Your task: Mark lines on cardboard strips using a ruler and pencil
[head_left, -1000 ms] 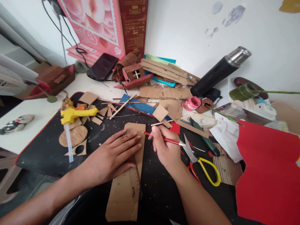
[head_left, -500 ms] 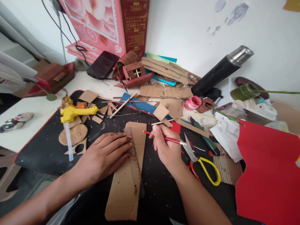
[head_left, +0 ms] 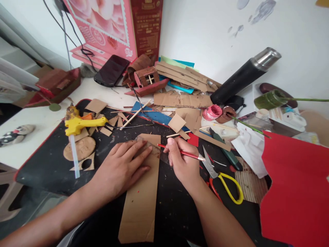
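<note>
A long strip of brown cardboard [head_left: 140,202] lies on the black mat in front of me. Across its upper part rests a clear ruler [head_left: 155,151], slanting down to the right. My left hand [head_left: 125,163] lies flat on the ruler and cardboard, its fingers stretched out. To the right, my right hand [head_left: 183,161] is closed around a red pencil [head_left: 189,154], whose tip points left above the ruler's edge. Part of the ruler is hidden under my left fingers, and its right end runs close to my right hand.
Yellow-handled scissors [head_left: 221,178] and a green utility knife [head_left: 227,151] lie right of my right hand. A yellow glue gun [head_left: 79,121] sits at left. Behind are cardboard scraps [head_left: 177,122], paint pots [head_left: 212,112], a black flask [head_left: 244,77]; red card [head_left: 295,192] stands at right.
The ruler has turned from lying lengthwise along the cardboard to slanting across it. My left hand has shifted slightly right with it. The cardboard's near end has moved a little right.
</note>
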Tool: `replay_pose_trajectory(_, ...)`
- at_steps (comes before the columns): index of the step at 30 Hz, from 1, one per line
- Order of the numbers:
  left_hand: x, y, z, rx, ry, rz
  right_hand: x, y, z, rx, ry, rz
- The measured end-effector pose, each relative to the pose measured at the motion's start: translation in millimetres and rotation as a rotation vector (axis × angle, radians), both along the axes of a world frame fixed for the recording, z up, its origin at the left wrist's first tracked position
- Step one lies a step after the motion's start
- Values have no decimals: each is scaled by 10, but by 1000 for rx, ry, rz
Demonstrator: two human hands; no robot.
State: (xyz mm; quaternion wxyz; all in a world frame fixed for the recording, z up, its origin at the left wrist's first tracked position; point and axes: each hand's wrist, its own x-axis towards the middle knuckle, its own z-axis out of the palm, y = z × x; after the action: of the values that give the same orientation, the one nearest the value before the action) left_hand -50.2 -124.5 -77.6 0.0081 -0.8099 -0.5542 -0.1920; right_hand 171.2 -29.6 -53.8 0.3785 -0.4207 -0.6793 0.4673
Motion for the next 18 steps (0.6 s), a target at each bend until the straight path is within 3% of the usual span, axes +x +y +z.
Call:
replay_pose_trajectory(9,99,30,-19,-68,-55,28,5,12,-28,-19,11,-11)
replay_pose_trajectory(18,-33,63,-43,-84,-68,-26,9,27,-46,-40,2,-27)
